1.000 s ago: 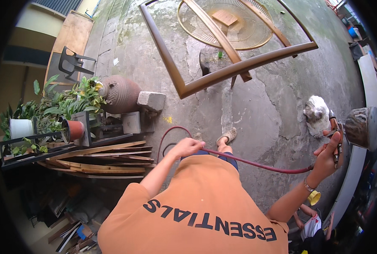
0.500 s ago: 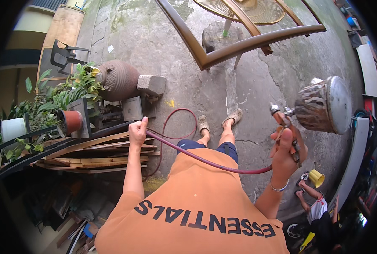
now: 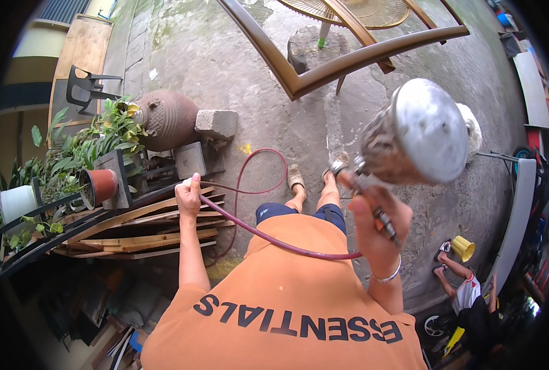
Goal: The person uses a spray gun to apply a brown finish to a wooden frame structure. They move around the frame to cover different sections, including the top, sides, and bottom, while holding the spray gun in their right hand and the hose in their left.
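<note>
My right hand (image 3: 379,225) is wrapped round the handle of a spray gun (image 3: 367,191), whose large metal paint cup (image 3: 428,132) has a dented silver lid and paint-streaked sides. A dark red hose (image 3: 268,239) runs from under that hand across my shirt. At the left, my left hand (image 3: 188,194) grips the hose in a closed fist with the thumb up. Beyond the hands, a glossy brown wooden frame (image 3: 348,66) stands above the ground on a support. The gun's trigger is blurred by motion and partly covered by my fingers.
Left of me are stacked wooden planks (image 3: 145,231), a terracotta pot (image 3: 100,187), leafy plants (image 3: 95,135), a big clay jar (image 3: 169,120) and a concrete block (image 3: 217,123). A loop of hose lies near my feet. Rightward, a person (image 3: 468,293) sits near a yellow bucket (image 3: 463,248).
My right hand has brought the spray gun leftward and tilted it, so the cup's lid faces me more. The left hand, still on the hose, has shifted slightly left.
</note>
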The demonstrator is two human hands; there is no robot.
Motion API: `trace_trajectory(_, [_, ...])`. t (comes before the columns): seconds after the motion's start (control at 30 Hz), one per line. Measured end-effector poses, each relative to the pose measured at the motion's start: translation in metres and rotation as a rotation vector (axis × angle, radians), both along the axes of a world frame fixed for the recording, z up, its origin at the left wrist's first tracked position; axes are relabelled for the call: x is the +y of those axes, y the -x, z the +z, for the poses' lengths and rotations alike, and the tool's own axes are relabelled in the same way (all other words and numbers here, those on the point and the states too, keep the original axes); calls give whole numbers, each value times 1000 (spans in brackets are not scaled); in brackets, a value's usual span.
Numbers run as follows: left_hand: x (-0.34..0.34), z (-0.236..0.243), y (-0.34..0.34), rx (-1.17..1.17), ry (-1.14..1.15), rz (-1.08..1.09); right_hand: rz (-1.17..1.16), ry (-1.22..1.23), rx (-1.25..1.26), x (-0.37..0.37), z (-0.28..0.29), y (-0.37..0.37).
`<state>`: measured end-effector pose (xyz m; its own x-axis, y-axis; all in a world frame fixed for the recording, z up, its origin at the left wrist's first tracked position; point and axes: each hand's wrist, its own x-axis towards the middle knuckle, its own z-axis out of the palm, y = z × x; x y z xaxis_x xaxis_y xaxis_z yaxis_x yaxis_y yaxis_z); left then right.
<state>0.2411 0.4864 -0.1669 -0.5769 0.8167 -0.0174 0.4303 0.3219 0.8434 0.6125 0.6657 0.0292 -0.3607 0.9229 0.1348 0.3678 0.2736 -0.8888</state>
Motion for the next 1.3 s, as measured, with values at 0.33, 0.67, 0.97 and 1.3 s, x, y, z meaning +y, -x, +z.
trace_trajectory(0.33, [11, 6, -5, 78, 31, -37, -611, -102, -7, 51, -11, -22])
trace_trajectory(0.67, [20, 9, 18, 44, -4, -28, -249, 122, 16, 8, -7, -13])
trace_trajectory(0.97, [50, 18, 7, 44, -14, -111, -93, 170, 109, 32, -3, -16])
trace_trajectory(1.3, [107, 36, -66, 59, 76, -194, -393, 70, 88, 143, -29, -86])
